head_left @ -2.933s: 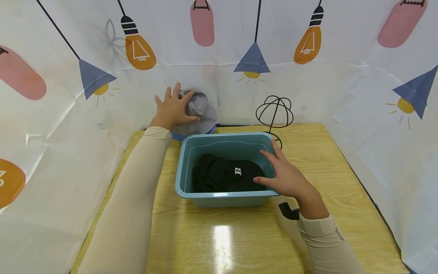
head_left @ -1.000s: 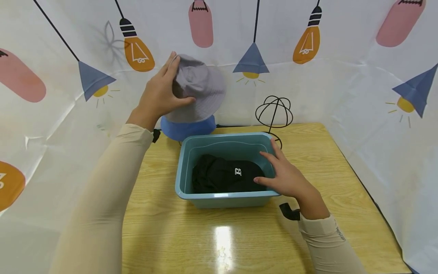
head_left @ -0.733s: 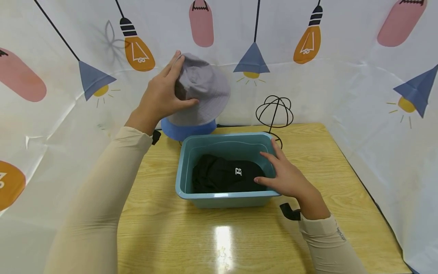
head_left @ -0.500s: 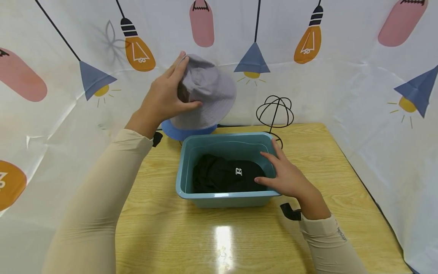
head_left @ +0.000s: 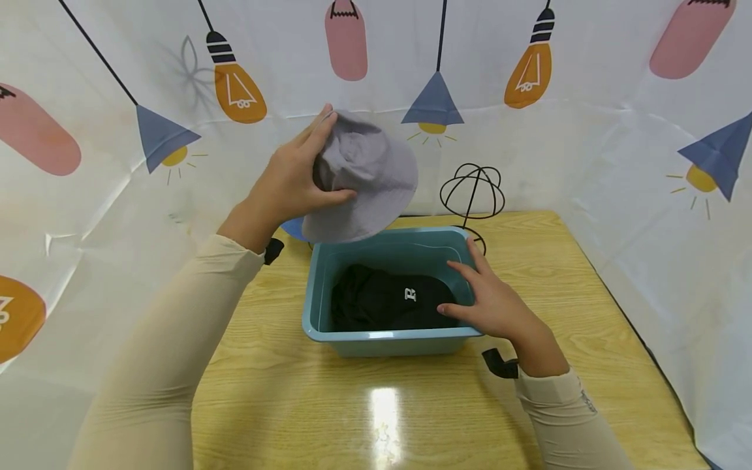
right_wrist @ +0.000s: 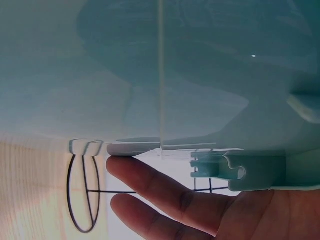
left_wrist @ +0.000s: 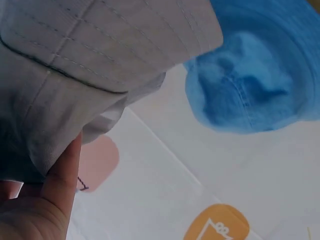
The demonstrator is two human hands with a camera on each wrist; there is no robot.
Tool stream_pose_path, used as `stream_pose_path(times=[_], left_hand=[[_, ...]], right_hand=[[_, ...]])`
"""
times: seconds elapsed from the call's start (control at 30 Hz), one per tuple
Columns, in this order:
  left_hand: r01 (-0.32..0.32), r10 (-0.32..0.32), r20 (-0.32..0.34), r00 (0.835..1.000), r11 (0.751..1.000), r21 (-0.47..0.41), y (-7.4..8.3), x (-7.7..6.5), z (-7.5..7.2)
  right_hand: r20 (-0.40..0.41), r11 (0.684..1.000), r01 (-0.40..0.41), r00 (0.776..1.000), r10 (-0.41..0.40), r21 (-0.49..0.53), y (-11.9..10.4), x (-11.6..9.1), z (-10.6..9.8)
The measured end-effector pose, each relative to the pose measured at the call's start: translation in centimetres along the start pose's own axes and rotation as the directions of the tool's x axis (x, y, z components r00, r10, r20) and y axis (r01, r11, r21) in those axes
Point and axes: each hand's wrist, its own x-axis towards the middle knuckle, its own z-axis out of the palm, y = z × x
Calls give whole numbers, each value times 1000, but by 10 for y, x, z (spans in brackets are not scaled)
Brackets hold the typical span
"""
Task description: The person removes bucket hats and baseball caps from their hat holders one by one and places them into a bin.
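Observation:
My left hand holds a grey bucket hat in the air, tilted, over the back left corner of a teal plastic bin. In the left wrist view, the thumb lies at the edge of the grey fabric. Behind it a blue bucket hat shows, mostly hidden in the head view. My right hand rests on the bin's right rim with its fingers fairly straight, some over the inside and some along the outer wall. A black cap with a white letter lies in the bin.
Behind the bin at the right stands a black wire hat stand. The bin sits on a wood-grain table. White printed sheeting encloses the table at the back and sides.
The grey hat was lifted off the blue hat by my left hand. Since then it has moved right and lowered toward the bin. My right hand has stayed on the rim.

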Motion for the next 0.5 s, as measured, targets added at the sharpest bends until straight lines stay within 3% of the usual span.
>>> stream_pose_path(times=[0.37, 0.5], left_hand=[[-66, 69, 26, 997, 993, -96, 16, -7, 13], [-74, 83, 64, 995, 988, -138, 22, -10, 17]], right_hand=[[2, 1000, 2, 1000, -2, 14, 1, 0, 0], [0, 1000, 3, 1000, -3, 10, 3, 1, 1]])
